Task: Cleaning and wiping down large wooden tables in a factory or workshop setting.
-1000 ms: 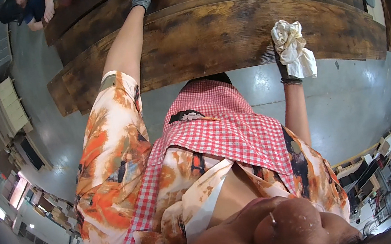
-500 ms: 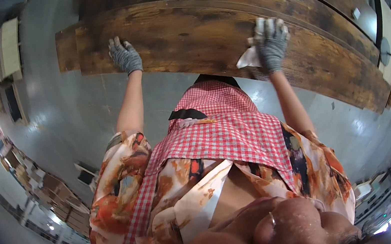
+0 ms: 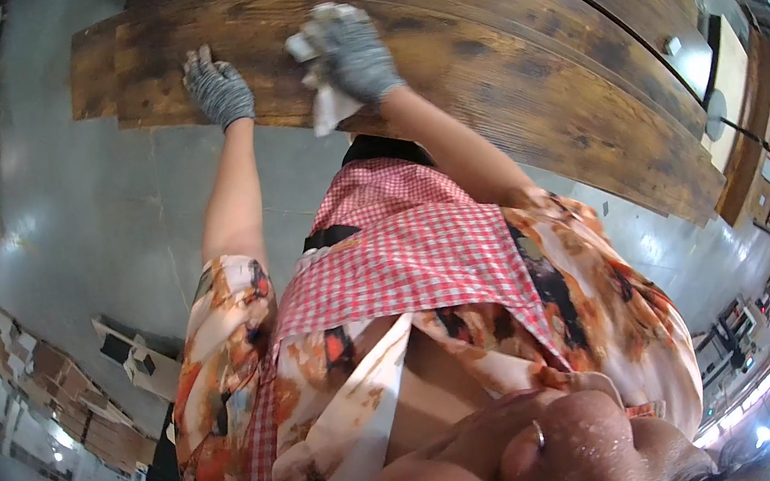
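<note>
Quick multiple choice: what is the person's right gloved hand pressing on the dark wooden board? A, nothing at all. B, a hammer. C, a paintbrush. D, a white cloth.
D: the right hand, in a grey glove, is closed over a crumpled white cloth lying on the wooden board, while the left hand rests flat on the board with nothing in it.

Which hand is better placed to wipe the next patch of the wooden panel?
Right, probably. The right hand in its grey glove already grips the white cloth pressed on the wooden panel. The left hand lies flat on the panel near its edge, apart from the cloth, apparently bracing.
</note>
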Demonstrator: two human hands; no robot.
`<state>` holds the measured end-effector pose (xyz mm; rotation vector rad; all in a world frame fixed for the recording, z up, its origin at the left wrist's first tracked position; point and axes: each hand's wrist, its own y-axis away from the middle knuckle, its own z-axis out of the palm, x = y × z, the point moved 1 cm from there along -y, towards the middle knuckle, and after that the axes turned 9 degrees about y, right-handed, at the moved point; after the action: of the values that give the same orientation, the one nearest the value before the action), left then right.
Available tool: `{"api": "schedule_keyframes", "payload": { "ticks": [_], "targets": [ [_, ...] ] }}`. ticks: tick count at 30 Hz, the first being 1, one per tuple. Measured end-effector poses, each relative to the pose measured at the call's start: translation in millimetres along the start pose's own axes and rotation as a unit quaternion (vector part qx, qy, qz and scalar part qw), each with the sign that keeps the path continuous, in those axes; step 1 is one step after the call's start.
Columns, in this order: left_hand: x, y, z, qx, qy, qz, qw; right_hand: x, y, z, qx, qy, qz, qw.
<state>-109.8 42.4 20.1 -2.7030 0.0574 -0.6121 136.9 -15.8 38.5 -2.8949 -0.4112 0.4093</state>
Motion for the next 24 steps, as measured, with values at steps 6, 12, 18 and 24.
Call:
{"api": "schedule_keyframes", "payload": {
  "ticks": [6,12,18,24],
  "targets": [
    [-4,-5,5,0.002,-0.002,-0.009,1.0,142,117,-70,-0.042,0.187,0.183,0.964],
    [-3,-4,-2,-0.003,-0.023,-0.022,0.999,190,193,-95,0.039,0.206,0.366,0.907],
    [19,-2,3,0.007,-0.021,-0.031,0.999,160,139,-65,-0.038,0.251,0.242,0.937],
    [40,5,-6,0.0,0.004,-0.05,0.999,57,19,-34,-0.057,0.088,0.1,0.989]
  ]
}}
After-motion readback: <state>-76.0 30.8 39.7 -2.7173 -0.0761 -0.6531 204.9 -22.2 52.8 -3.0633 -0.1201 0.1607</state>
